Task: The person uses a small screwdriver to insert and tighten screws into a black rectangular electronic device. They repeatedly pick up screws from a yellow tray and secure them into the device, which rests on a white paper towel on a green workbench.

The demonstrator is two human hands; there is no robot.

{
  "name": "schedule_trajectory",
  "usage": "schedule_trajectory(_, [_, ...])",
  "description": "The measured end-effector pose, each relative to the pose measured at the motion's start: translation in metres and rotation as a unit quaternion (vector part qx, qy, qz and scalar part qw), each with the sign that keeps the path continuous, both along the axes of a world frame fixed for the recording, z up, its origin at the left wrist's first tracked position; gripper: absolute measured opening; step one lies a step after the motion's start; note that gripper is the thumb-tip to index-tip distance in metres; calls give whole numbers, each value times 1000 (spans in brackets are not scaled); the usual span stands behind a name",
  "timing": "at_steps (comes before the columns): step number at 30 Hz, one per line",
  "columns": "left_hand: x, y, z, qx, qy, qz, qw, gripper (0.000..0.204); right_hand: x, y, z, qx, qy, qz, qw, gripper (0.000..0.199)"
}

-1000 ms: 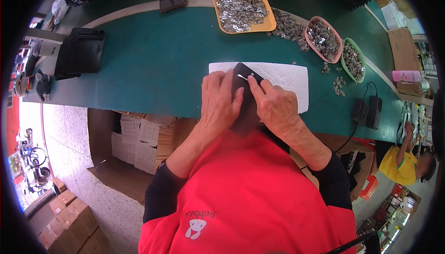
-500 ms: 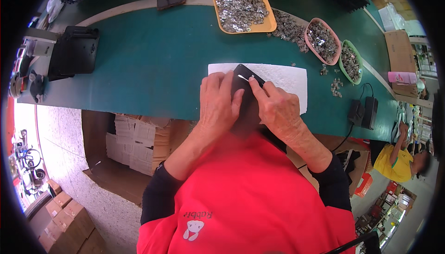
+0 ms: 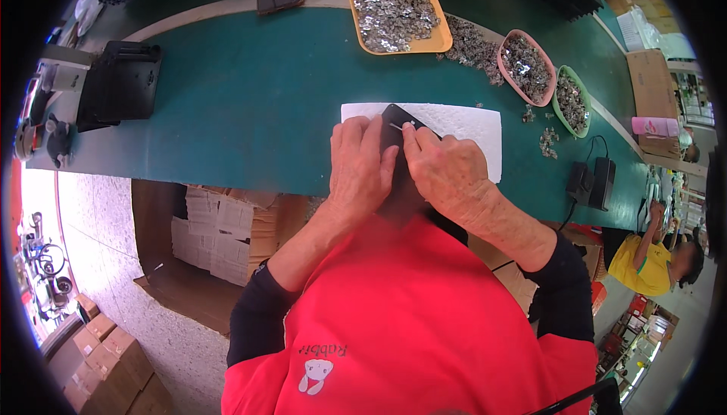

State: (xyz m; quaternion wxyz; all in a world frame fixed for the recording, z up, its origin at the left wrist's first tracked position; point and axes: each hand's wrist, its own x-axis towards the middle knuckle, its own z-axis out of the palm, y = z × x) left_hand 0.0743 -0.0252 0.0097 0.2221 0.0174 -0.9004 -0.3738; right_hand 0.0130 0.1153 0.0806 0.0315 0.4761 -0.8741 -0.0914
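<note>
Workshop, trays [image 3: 430, 39] of shiny parts [image 3: 390, 20]

The person's bright red top [image 3: 432, 324] bears a white cartoon animal [image 3: 315, 377] and dark lettering [image 3: 326, 351] around half past six — black sleeves [image 3: 257, 320] show at seven and four o'clock.

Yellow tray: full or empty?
Partly filled: small shiny pieces cover most of the yellow tray; bare floor shows at its near right corner.

Flat black panel [image 3: 402, 176], far end over white sheet [image 3: 473, 131], small pale strip [image 3: 395, 126] atop.
</note>
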Motion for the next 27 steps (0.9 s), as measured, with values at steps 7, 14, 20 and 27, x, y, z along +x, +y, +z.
schedule_trajectory(7, [-3,3,-9,-17,34,7,999,46,-8,-17,17,42,-78,52,995,18])
schedule_trajectory(14, [-12,-11,-6,-8,0,-13,1000,43,-15,-24,32,38,-104,27,993,18])
schedule_trajectory(20, [-25,-16,-4,34,-84,-14,996,42,-36,37,-22,-270,-153,-63,949,33])
schedule_trajectory(27, [-28,-14,73,113,-61,-17,992,17,-50,76,-67,-508,-454,-235,694,24])
